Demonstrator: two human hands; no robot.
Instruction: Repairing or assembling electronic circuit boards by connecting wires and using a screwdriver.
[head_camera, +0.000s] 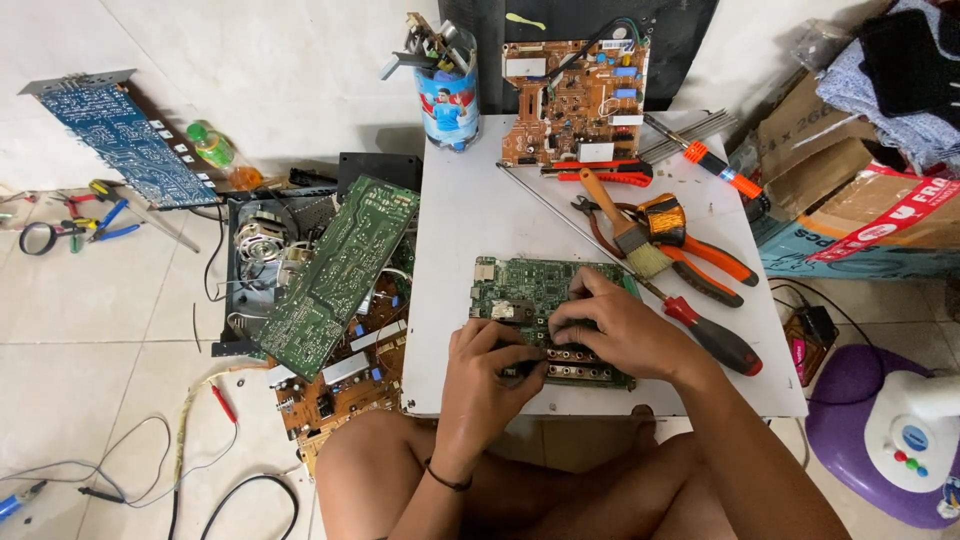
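Here, everything is placed from the green circuit board (530, 300).
Board: it lies flat on the white table (470, 220), near the front edge.
Left hand (492, 372): fingers curled at the board's front edge, pinching a small dark part; what it is cannot be told.
Right hand (615, 325): palm down on the board's right half, fingers bent, pressing the board.
Red screwdriver (715, 335): just right of the board.
Brush (625, 230): behind the board, beside the orange pliers (700, 255).
Brown board (575, 100): well behind, at the table's far edge.
Cup of tools (447, 95): far behind, to the left.
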